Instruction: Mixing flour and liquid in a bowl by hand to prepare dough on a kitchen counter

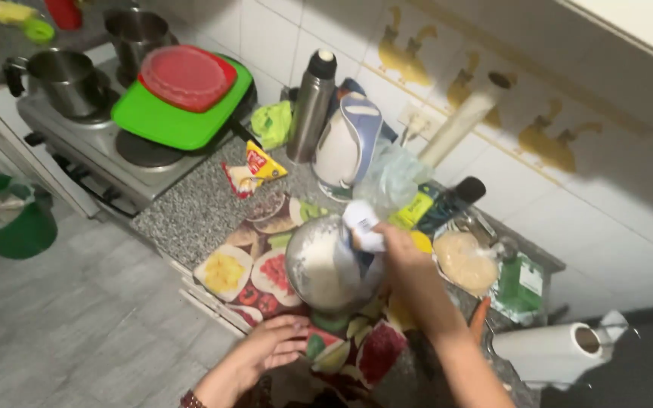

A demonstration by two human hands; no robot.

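Observation:
My right hand point(400, 249) grips a clear plastic bag point(387, 185) with a white and blue part, tipped over a metal bowl point(304, 283). White powder point(325, 264) streams from the bag into the bowl and lies heaped inside it. The bowl stands on a mat printed with fruit pictures point(247, 272). My left hand point(270, 347) rests flat, fingers spread, on the near edge of that mat, holding nothing.
Behind the bowl stand a white kettle point(345, 143), a steel flask point(310, 106), a snack packet point(255, 170) and a dark bottle point(451, 200). A stove at left carries pots point(62, 75) and a green board point(168, 113) with a red lid. A paper roll point(553, 351) lies at right.

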